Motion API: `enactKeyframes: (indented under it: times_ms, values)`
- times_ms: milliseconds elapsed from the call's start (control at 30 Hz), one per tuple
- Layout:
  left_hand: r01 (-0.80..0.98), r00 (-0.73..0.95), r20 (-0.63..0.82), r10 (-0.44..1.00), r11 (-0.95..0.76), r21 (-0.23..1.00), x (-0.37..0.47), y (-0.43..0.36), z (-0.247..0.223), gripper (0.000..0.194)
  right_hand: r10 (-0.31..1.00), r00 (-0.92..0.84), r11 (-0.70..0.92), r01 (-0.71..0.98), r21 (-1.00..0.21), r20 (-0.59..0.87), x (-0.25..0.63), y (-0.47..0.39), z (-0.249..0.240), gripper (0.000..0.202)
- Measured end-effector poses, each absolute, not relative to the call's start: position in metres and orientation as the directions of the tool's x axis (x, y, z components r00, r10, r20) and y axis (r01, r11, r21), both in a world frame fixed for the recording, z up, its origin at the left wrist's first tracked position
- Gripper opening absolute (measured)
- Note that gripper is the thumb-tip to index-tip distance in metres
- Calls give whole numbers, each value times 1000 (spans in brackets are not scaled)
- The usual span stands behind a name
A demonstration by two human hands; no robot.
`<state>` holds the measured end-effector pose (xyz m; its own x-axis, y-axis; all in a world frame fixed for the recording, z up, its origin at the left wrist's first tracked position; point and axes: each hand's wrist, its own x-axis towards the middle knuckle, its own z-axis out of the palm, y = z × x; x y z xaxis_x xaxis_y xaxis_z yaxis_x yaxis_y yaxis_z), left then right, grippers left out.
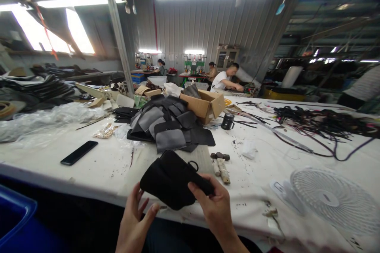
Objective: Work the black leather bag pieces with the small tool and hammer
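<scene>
My right hand (214,208) grips a black fabric pouch (170,180) with a small metal ring at its top, holding it just above the near edge of the white table (97,170). My left hand (135,221) is under the pouch's lower left corner, fingers spread and touching its underside. Behind the pouch lies a pile of black and grey fabric pieces (169,124). A hammer (221,164) with a wooden handle rests on the table just right of the pouch.
A black phone (78,152) lies at left. An open cardboard box (204,104) and a black cup (227,121) stand behind the pile. Tangled black cords (320,122) cover the right. A white fan (329,199) lies at near right. Other people work at the back.
</scene>
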<state>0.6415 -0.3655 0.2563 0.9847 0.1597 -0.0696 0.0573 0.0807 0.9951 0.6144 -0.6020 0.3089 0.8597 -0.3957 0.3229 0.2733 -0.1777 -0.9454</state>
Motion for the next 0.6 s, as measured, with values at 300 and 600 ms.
enactKeyframes:
  times_ms: [300, 600]
  values:
    - [-371, 927, 357, -112, -156, 915, 654, -365, 331, 65, 208, 555, -319, 817, -480, 806, 581, -628, 347, 21]
    - [20, 931, 23, -363, 113, 993, 613, -403, 305, 24, 79, 836, -375, 529, -761, 543, 557, -655, 313, 31]
